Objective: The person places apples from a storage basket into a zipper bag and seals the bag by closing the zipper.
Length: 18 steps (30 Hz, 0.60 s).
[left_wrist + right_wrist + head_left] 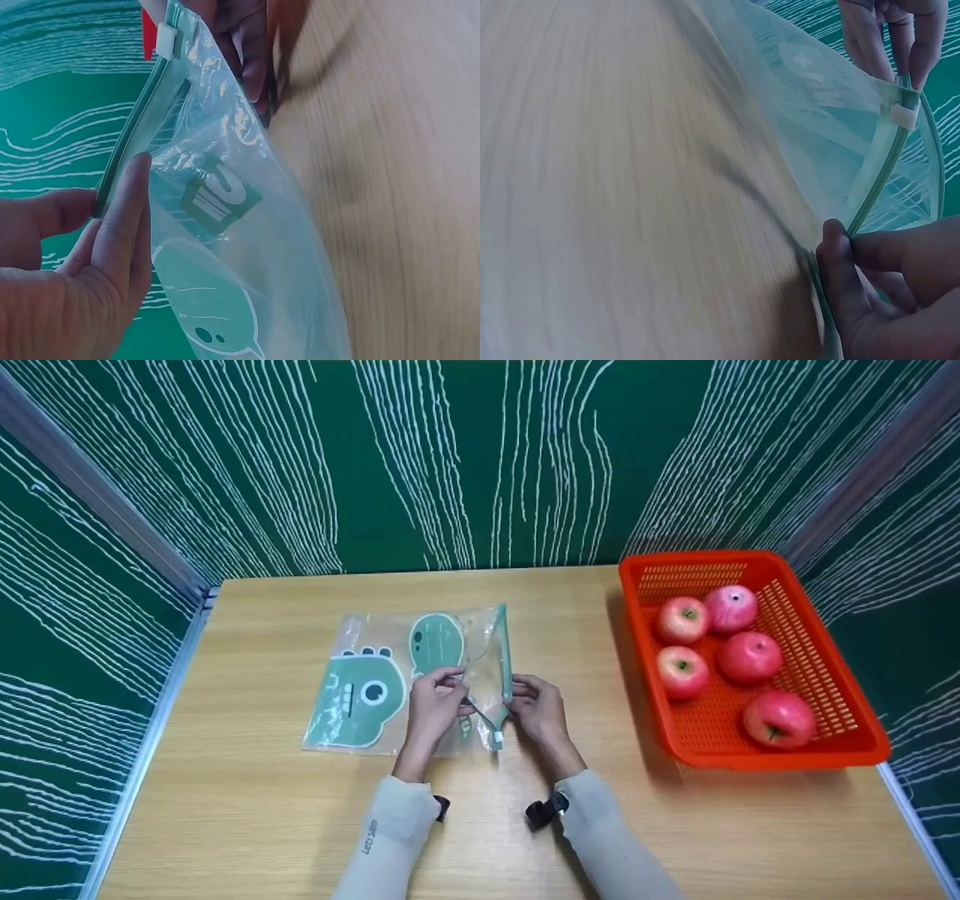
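A clear zip bag [386,682] with green cartoon dinosaur prints lies flat on the table, its green-edged mouth facing right. My left hand [437,701] pinches one green zip strip [127,142] between thumb and fingers, drawing it away from the other strip. At the mouth's right side, my right hand [538,706] pinches the opposite green edge [874,180]. The mouth gapes between the two hands. A white slider [499,736] sits at the near end of the zip. Nothing shows inside the bag.
To the right stands an orange-red plastic basket [652,660] holding several red apples [750,657]. The wooden table [247,810] is bounded at the back and sides by green panels [480,465] with white wavy lines.
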Motion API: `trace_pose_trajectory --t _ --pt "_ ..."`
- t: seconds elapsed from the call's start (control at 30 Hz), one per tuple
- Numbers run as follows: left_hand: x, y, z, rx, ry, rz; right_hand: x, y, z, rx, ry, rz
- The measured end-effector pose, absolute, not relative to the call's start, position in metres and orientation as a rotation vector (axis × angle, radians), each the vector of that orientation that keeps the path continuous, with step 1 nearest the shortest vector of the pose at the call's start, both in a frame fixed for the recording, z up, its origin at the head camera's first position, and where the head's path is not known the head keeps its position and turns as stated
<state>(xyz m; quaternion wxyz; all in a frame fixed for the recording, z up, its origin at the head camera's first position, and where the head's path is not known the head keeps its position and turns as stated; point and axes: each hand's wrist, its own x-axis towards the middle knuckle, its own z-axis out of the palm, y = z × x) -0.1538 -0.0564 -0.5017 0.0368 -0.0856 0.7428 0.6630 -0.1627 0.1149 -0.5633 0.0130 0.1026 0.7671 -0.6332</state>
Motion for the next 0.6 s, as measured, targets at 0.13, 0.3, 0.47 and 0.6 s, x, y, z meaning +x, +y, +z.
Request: trace_pose_trajectory --t 0.13,0.3,0.47,0.6 --pt "-0.154 -0.056 -0.505 -0.232 2.26 2.03 -0.161 0.116 -0.563 0.306 2.389 -1.977" --pt "-0.154 -0.054 -0.507 -0.207 2.232 2.035 -0.159 0.118 -0.562 0.296 2.403 -1.986" --pt "-0.154 -0.052 -0.506 -0.215 2.224 2.025 -0.158 0.122 -0.556 0.33 2.417 -2.03" --pt "-0.154 -0.051 -0.506 -0.22 2.22 2.028 -0.156 0.126 -0.547 0.326 2.393 -2.104"
